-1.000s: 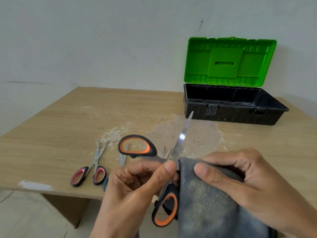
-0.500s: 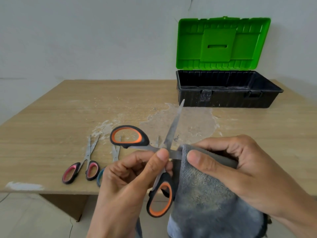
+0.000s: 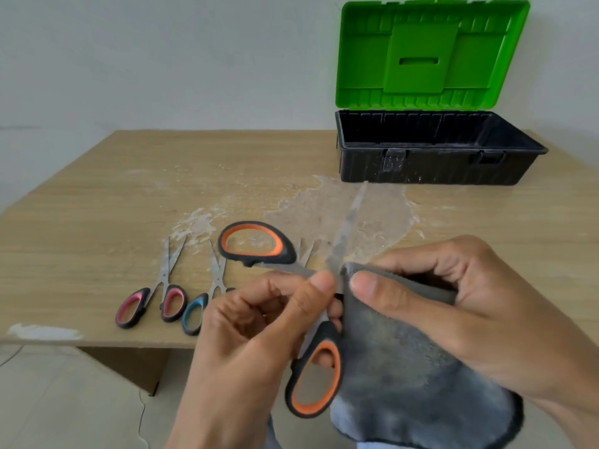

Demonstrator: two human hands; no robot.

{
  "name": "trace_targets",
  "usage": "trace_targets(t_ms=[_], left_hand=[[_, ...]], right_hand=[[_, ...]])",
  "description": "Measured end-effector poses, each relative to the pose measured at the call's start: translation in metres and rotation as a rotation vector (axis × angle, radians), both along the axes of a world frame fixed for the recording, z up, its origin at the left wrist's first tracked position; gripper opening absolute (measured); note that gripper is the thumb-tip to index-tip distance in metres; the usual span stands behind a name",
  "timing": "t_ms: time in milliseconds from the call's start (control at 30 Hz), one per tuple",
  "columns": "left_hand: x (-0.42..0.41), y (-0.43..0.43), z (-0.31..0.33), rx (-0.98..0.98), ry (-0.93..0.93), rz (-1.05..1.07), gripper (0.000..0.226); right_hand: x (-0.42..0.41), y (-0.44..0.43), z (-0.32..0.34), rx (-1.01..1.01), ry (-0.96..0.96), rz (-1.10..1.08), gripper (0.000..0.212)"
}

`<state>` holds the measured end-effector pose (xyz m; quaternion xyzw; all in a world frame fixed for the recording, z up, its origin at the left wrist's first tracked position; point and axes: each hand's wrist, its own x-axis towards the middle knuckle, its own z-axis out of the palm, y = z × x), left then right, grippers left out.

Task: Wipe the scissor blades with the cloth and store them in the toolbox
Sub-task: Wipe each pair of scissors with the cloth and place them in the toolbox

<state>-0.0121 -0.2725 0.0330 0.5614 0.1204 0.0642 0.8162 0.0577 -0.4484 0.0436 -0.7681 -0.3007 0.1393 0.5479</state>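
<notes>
My left hand (image 3: 256, 338) pinches the orange-and-black scissors (image 3: 316, 367) near their pivot, holding them spread wide above the table's front edge. One blade points up toward the toolbox; the other is hidden in the grey cloth (image 3: 405, 367). My right hand (image 3: 453, 312) grips that cloth, thumb pressing it over the blade by the pivot. The toolbox (image 3: 434, 166) stands at the back right, black base with nothing visible inside, green lid upright.
Small pink-handled scissors (image 3: 152, 296) and blue-handled scissors (image 3: 201, 306) lie on the wooden table (image 3: 97, 205) near its front edge, left of my hands. Tips of another small pair (image 3: 306, 251) show behind the orange handle. Worn white patches mark the tabletop.
The view has tilted and drawn closer, so the toolbox sits higher in frame. The cloth has slid slightly along the blade near the pivot; both hands keep their hold.
</notes>
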Motion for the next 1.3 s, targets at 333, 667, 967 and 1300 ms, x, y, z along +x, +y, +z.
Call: trace_targets(t_ms=[333,667,967,1300], left_hand=[[-0.006,0.002,-0.004,-0.011,0.039,0.008,0.024],[-0.006,0.003,-0.002,-0.045,0.055,0.073,0.021],[-0.005,0.002,-0.009,0.096,-0.103,0.155,0.033],[-0.007,0.017,-0.005,0.159,-0.123,0.107,0.033]], right_hand=[[0.001,0.0,-0.001,-0.017,-0.057,0.063,0.019],[-0.002,-0.019,-0.001,0.001,0.198,0.167,0.022],[-0.005,-0.014,-0.001,0.19,0.18,-0.123,0.024],[0.006,-0.018,0.012,-0.08,0.017,-0.051,0.022]])
